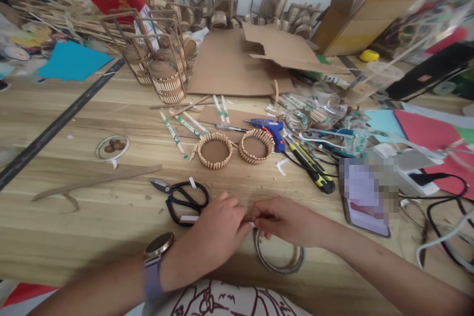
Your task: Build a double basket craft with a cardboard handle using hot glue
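My left hand (218, 229) and my right hand (287, 221) meet at the near edge of the wooden table (92, 217), fingers pinched together on something small and pale that I cannot make out. A roll of clear tape (278, 256) lies flat just under my right hand. Black scissors (181, 198) lie left of my left hand, which wears a watch on its wrist. Beyond the hands sit two small round baskets (215, 150) (256, 146) ringed with bamboo sticks.
A blue glue gun (270, 128), a yellow-black utility knife (311, 165), wrapped chopsticks (174, 131), cardboard sheets (237, 61), finished bamboo baskets in frames (163, 66), a phone (365, 197), cables and coloured paper (429, 133) crowd the table. A small lid (112, 147) lies left.
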The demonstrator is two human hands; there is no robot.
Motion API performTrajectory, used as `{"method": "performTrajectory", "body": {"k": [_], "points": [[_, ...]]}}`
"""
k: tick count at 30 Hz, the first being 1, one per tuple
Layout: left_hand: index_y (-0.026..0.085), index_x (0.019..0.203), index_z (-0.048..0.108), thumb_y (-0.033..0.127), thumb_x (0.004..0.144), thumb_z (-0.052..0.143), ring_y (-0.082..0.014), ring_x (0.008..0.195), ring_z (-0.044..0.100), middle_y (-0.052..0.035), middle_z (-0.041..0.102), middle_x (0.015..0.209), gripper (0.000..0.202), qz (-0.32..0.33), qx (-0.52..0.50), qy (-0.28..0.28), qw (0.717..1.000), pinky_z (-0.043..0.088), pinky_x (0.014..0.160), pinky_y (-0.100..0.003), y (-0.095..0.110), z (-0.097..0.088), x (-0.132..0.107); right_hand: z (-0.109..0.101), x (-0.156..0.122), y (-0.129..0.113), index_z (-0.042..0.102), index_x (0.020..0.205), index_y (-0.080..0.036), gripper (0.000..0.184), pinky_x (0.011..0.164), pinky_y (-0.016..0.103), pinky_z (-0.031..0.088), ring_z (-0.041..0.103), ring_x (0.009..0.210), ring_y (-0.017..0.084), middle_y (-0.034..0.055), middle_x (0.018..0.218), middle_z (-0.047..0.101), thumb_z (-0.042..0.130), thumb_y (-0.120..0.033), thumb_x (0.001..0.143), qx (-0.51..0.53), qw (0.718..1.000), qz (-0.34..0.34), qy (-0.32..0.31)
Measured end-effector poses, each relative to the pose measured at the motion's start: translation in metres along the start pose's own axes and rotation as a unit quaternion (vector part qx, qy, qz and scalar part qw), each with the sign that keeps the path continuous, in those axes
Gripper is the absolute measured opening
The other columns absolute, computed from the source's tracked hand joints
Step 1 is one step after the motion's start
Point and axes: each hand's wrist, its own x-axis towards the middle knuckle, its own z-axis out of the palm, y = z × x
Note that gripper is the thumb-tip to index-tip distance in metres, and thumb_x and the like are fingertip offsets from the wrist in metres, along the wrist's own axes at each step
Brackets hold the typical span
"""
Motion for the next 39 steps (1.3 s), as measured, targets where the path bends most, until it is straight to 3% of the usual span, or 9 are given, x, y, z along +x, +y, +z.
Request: {"method": "performTrajectory", "body": {"k": [4,11,17,20,23,26,30,34,39], "points": [[0.016,0.073,0.065,0.016,0.089,0.058,-0.0206,0.079,0.057,-0.0031,0.065,0.073,0.017,0.017,-0.053,0.024,0.998,0.046,0.080,-0.035,0.001,0.012,0.005,0.001,-0.002,-0.001,0.059,0.077,-0.019,0.015,0.060,0.024,0.045,0.060,0.062,0.014,-0.0024,0.064,0.061,0.048,-0.013,0.084,0.005,1.000,-0.015,0.010],[0.017,0.063,0.057,0.006,0.081,0.058,-0.0176,0.075,0.054,-0.0008,0.061,0.067,0.021,-0.003,-0.132,0.042,0.990,0.041,0.071,-0.029,0.006,0.005,0.004,0.000,-0.002,0.000,0.062,0.080,-0.017,0.014,0.061,0.025,0.046,0.059,0.062,0.014,-0.0009,0.068,0.061,0.049,-0.013,0.083,0.033,0.999,-0.001,-0.001],[0.016,0.066,0.060,0.007,0.081,0.058,-0.0163,0.075,0.055,-0.0009,0.060,0.071,0.017,-0.024,-0.163,0.058,0.985,0.040,0.069,-0.028,0.002,0.002,-0.002,0.002,-0.003,0.006,0.054,0.081,-0.020,0.001,0.059,0.025,0.046,0.058,0.061,0.014,-0.0024,0.068,0.060,0.053,-0.020,0.082,0.123,0.992,-0.012,0.009],[0.017,0.074,0.067,0.008,0.085,0.055,-0.0169,0.077,0.058,-0.0017,0.062,0.074,0.017,-0.043,-0.182,0.058,0.981,0.043,0.070,-0.028,-0.004,0.000,-0.009,0.003,-0.004,0.008,0.050,0.075,-0.021,0.010,0.062,0.027,0.046,0.059,0.062,0.015,-0.0024,0.066,0.060,0.055,-0.024,0.083,0.121,0.993,-0.004,0.007],[0.018,0.086,0.069,0.010,0.089,0.050,-0.0173,0.080,0.060,-0.0024,0.065,0.080,0.020,-0.058,-0.185,0.113,0.974,0.046,0.073,-0.029,-0.010,-0.003,-0.018,0.002,-0.004,0.008,0.050,0.074,-0.021,0.013,0.064,0.028,0.046,0.059,0.064,0.015,-0.0023,0.066,0.061,0.057,-0.028,0.083,0.134,0.991,0.000,-0.002],[0.016,0.089,0.066,0.010,0.093,0.047,-0.0186,0.087,0.059,-0.0041,0.066,0.088,0.020,0.045,-0.122,0.137,0.982,0.048,0.080,-0.031,-0.013,0.000,-0.024,0.000,-0.003,0.009,0.052,0.075,-0.020,0.015,0.065,0.028,0.047,0.059,0.063,0.015,-0.0019,0.066,0.061,0.058,-0.032,0.082,0.155,0.988,-0.006,-0.007],[0.012,0.085,0.064,0.010,0.092,0.053,-0.0210,0.085,0.057,-0.0064,0.066,0.092,0.013,0.207,0.034,0.041,0.977,0.050,0.076,-0.032,-0.016,0.012,-0.025,-0.007,-0.008,0.007,0.055,0.074,-0.020,0.016,0.060,0.025,0.046,0.057,0.059,0.012,-0.0028,0.065,0.063,0.061,-0.033,0.080,0.163,0.987,0.009,-0.004],[0.011,0.087,0.062,0.012,0.091,0.056,-0.0218,0.082,0.056,-0.0064,0.065,0.092,0.007,0.237,0.110,0.041,0.964,0.050,0.065,-0.032,-0.019,0.021,-0.024,-0.009,-0.014,0.009,0.057,0.069,-0.018,0.016,0.049,0.021,0.041,0.052,0.048,0.009,-0.0025,0.063,0.063,0.062,-0.032,0.075,0.151,0.987,0.059,-0.008],[0.014,0.088,0.059,0.013,0.094,0.052,-0.0208,0.078,0.055,-0.0053,0.064,0.089,0.009,0.238,0.116,0.061,0.962,0.048,0.063,-0.032,-0.018,0.019,-0.024,-0.002,-0.013,0.017,0.057,0.064,-0.018,0.018,0.043,0.020,0.039,0.048,0.043,0.008,-0.0021,0.058,0.062,0.059,-0.033,0.073,0.152,0.985,0.083,-0.009]]}}
